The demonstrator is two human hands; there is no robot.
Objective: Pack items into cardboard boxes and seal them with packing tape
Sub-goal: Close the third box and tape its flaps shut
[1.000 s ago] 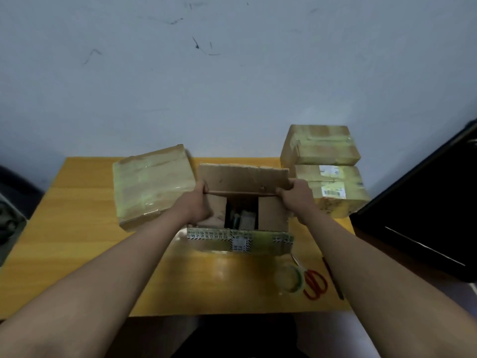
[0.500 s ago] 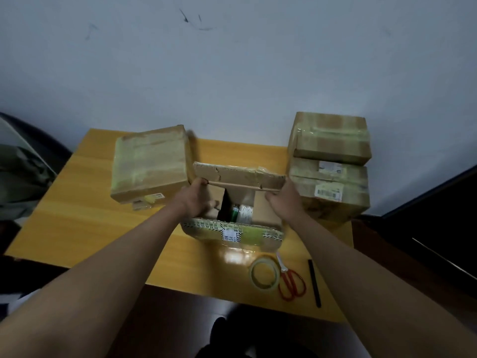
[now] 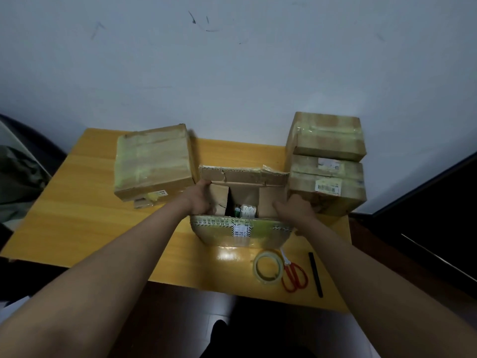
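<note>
Cardboard box [image 3: 242, 228] is sitting open near the middle of the glossy yellow wooden surface [image 3: 77, 202], its brown corrugated flaps ragged at the edges and its near wall carrying a strip of printed tape and a small white label. Small packets [image 3: 245, 211], white and green, are lying deep inside it. The left hand [image 3: 200, 198] is gripping the left inner flap, fingers [image 3: 206, 183] curled over its top edge; the right hand [image 3: 296, 210] is pressing on the right inner flap with fingers laid fairly straight and together. Three sealed boxes wrapped in shiny tape are standing around: one [image 3: 154, 161] to the left, two stacked [image 3: 327, 164] to the right. A clear tape roll [image 3: 267, 269], red-handled scissors [image 3: 294, 276] and a black pen [image 3: 315, 274] are lying just in front.
</note>
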